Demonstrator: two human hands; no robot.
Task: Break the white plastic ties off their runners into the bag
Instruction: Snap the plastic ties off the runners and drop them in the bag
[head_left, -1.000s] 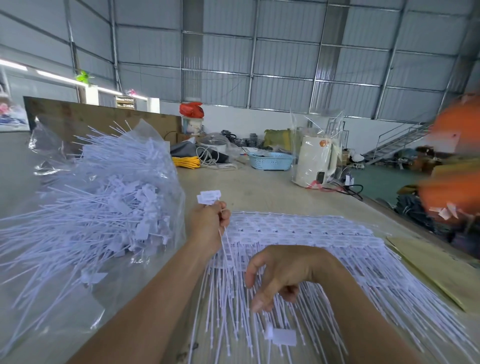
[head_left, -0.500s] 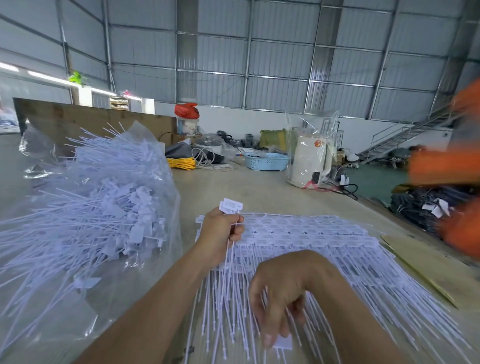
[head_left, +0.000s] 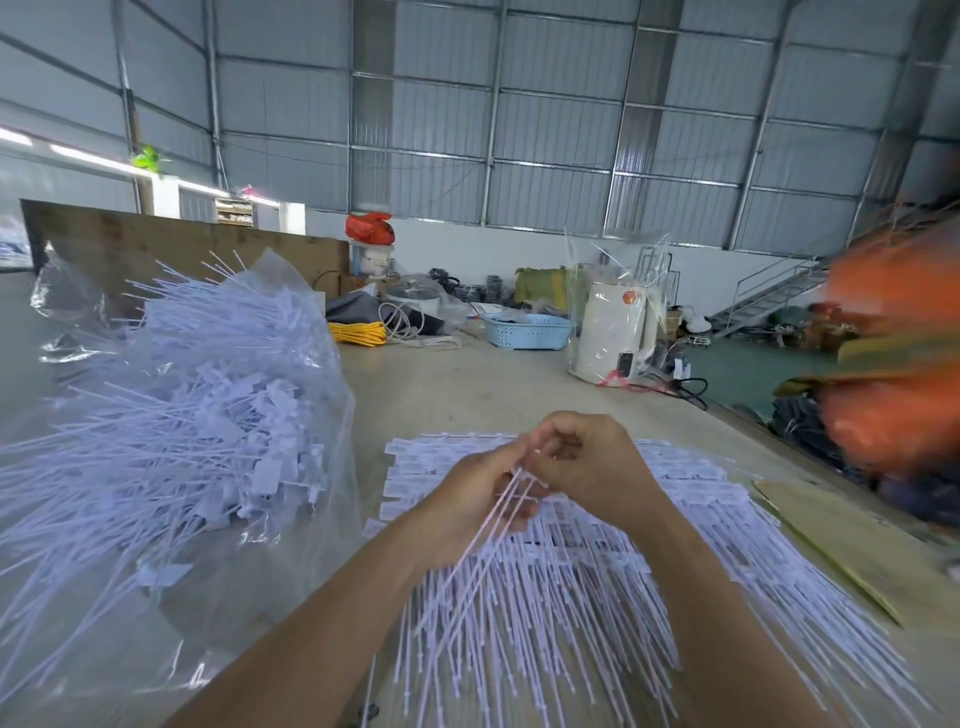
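From the head view, the left hand (head_left: 480, 506) and right hand (head_left: 587, 462) are meeting at centre frame, above the sheet of ties (head_left: 571, 587) that is lying spread on the table (head_left: 467, 384); the left fingers are curling round a few thin white strands that are running down and to the left from the hands, and the right thumb and fingers are pinching the top of the same strands, a narrow grip; whether the tag ends are inside it cannot be told.

The ties are looking light, thin and springy, stiff only at the flat tag heads; by judgement the best hold is close to the runner joint, one hand steadying the strands and the other snapping, since a hold far down the tail would only bend it.

At left of frame the clear bag (head_left: 171, 415) is standing open and is bulging with loose ties, tails poking out at the top; at upper centre a blue basket (head_left: 524, 332) is sitting on the table, its contents unclear.
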